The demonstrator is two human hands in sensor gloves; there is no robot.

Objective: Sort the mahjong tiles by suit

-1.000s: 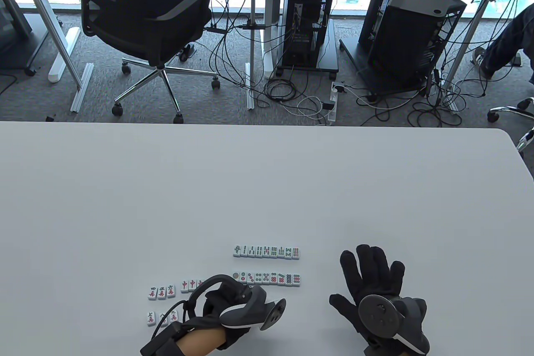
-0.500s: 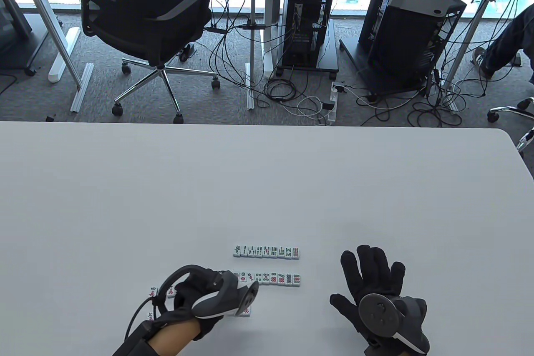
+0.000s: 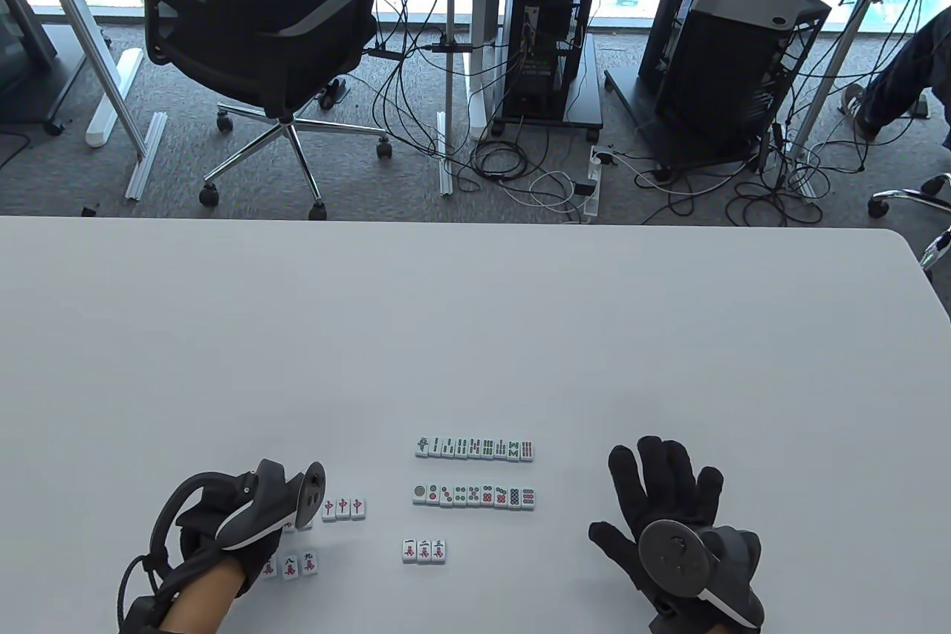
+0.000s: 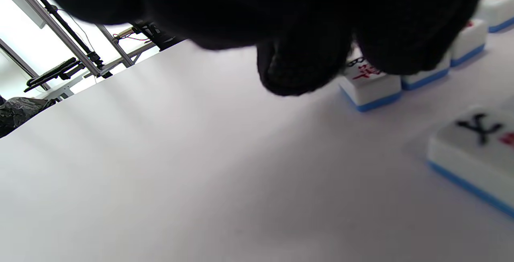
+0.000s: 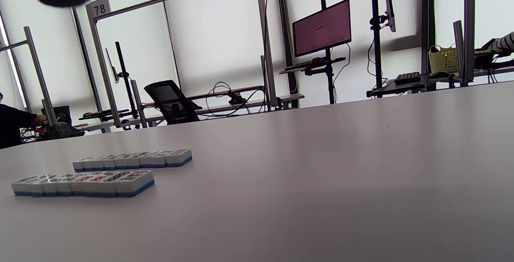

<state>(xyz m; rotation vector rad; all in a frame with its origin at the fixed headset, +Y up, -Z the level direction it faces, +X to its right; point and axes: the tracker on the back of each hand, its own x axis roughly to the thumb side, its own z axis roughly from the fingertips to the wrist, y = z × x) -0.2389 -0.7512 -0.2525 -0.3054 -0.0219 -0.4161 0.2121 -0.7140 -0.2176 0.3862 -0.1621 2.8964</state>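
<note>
Left hand (image 3: 223, 537) is working at the lower left of the table view, over the character-suit tiles. In the left wrist view its fingertips (image 4: 297, 69) are curling down onto the row of character tiles (image 4: 371, 83), touching the nearest tile's top; whether they are pinching it or only pressing, I cannot tell (glove is blocking the contact).

Just below that hand, the eight and nine character tiles (image 3: 299, 564) are lying face up, with a third tile half hidden under the wrist. To their upper right, three red dragon tiles (image 3: 342, 508) are sitting in a short row.

Centre of the frame: the one-two-three character tiles (image 3: 424, 551) are waiting low, the dots row (image 3: 474, 496) above them, the bamboo row (image 3: 475, 449) above that, both complete-looking.

Judgement: the step in hand is gathering the left-side characters toward the one-two-three group. Best done by sliding tiles flat, edges together, faces up, keeping clear of the dragons.

Right hand (image 3: 672, 530), lower right, is resting flat on the white table (image 3: 475, 307), fingers spread, holding nothing.
</note>
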